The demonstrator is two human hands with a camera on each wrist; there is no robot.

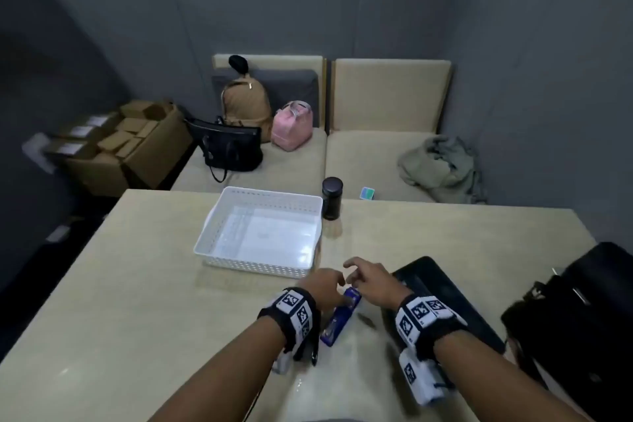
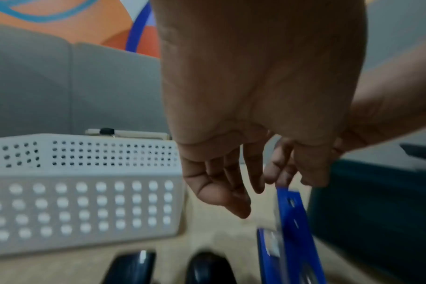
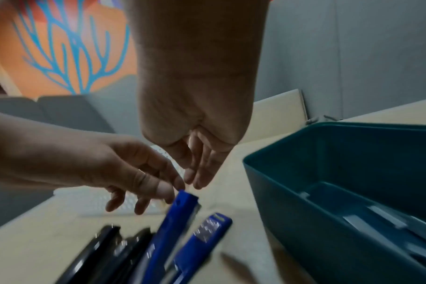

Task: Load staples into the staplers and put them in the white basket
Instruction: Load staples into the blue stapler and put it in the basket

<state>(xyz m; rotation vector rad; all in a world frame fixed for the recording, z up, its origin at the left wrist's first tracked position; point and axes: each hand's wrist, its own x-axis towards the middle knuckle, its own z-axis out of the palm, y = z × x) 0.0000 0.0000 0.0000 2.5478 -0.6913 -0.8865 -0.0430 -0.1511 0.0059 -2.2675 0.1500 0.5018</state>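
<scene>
I find the tabletop (image 1: pixel 137 284) carrying the white basket (image 1: pixel 219 226), which holds no stapler as yet. Right of my hands sits a dark teal bin (image 3: pixel 292 192) with strips of staples (image 3: pixel 377 219) lying in it. A blue stapler (image 3: pixel 173 228) lies swung open just below my hands, between basket and bin, its upper arm tilted up and its staple channel exposed beside it; two black staplers (image 3: pixel 105 247) lie just to its left.

My left hand (image 3: pixel 124 169) has thumb and forefinger at the tip of the raised blue arm; whether they pinch it or merely touch it, I cannot tell. My right hand (image 3: pixel 197 153) hovers above the same tip, fingers loosely extended, holding nothing.

My judgement: loading of the first stapler is in hand. Next, the right hand must fetch a strip from the bin and seat it in the channel.
</scene>
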